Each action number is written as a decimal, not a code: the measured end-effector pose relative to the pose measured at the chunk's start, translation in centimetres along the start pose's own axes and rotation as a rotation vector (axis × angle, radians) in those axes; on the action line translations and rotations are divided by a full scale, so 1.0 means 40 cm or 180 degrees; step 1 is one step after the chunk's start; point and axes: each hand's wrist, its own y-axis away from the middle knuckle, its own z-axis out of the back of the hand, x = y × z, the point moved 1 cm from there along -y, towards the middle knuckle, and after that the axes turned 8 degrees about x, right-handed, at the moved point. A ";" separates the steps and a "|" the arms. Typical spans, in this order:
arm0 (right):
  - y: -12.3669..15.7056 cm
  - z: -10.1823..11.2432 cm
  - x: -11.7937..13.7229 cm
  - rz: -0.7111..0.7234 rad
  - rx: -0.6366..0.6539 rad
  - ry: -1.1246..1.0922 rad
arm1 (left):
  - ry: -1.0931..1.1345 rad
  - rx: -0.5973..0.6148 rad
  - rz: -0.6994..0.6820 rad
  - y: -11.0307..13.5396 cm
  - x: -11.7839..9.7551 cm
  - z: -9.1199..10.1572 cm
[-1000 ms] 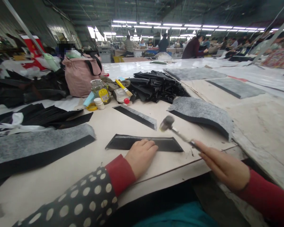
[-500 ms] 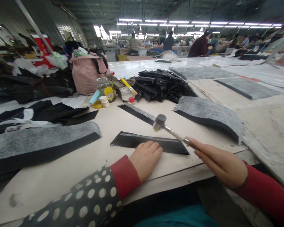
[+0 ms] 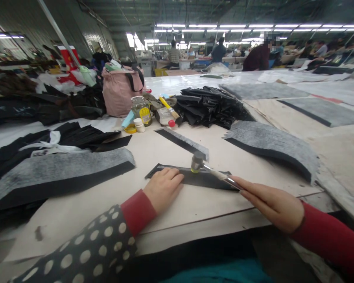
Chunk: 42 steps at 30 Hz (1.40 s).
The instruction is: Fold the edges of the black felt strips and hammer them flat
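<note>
My left hand (image 3: 162, 190) lies flat on the left part of a folded black strip (image 3: 208, 181), fingers resting across it near its far edge. In my right hand (image 3: 275, 202) is a small mallet (image 3: 215, 173), gripped by its handle. Its dark head with a yellow lower face is over the middle of the strip, at its far edge; whether it touches cannot be made out. Just beyond lies a narrow black strip with a grey fuzzy side (image 3: 183, 141). A larger grey-backed black piece (image 3: 271, 141) curves on the board to the right.
Behind stand a glass jar (image 3: 141, 112), a small white bottle (image 3: 139, 125), a yellow-handled brush (image 3: 168, 107) and a pink bag (image 3: 118, 90). A pile of black pieces (image 3: 209, 106) lies at the back. Another grey-backed piece (image 3: 76, 167) is at left. People work in the background.
My left hand has moved left along the black strip. The mallet's head has come down toward the strip's far edge. The view has shifted slightly, moving the surroundings rightward.
</note>
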 end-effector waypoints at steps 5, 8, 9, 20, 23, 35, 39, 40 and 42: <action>-0.034 0.008 0.029 0.0043 -0.0274 0.0118 | -0.0073 -0.0035 -0.0022 0.003 -0.005 -0.009; -0.048 -0.008 0.032 -0.0029 0.0210 0.0255 | -0.0101 -0.0059 0.0019 0.000 -0.010 -0.008; -0.052 -0.008 0.033 -0.0011 0.0215 0.0237 | -0.0109 -0.0061 0.0032 0.001 -0.010 -0.007; -0.094 -0.015 0.042 0.0216 0.0149 0.0285 | -0.0484 0.0104 -0.0084 0.009 -0.016 -0.022; -0.107 -0.019 0.057 0.0232 -0.0175 0.0197 | -0.0533 0.0124 -0.0084 0.010 -0.020 -0.022; -0.164 -0.036 0.093 0.0197 0.0372 0.0490 | -0.0613 0.0205 -0.0134 0.012 -0.026 -0.018; -0.180 -0.016 0.115 0.0291 0.0059 0.0266 | -0.0607 0.0234 -0.0065 0.013 -0.028 -0.014; -0.181 -0.014 0.118 0.0278 -0.0044 0.0253 | -0.0608 0.0232 -0.0069 0.013 -0.028 -0.014; -0.179 -0.021 0.119 0.0217 0.0109 0.0374 | -0.0619 0.0212 -0.0087 0.013 -0.027 -0.015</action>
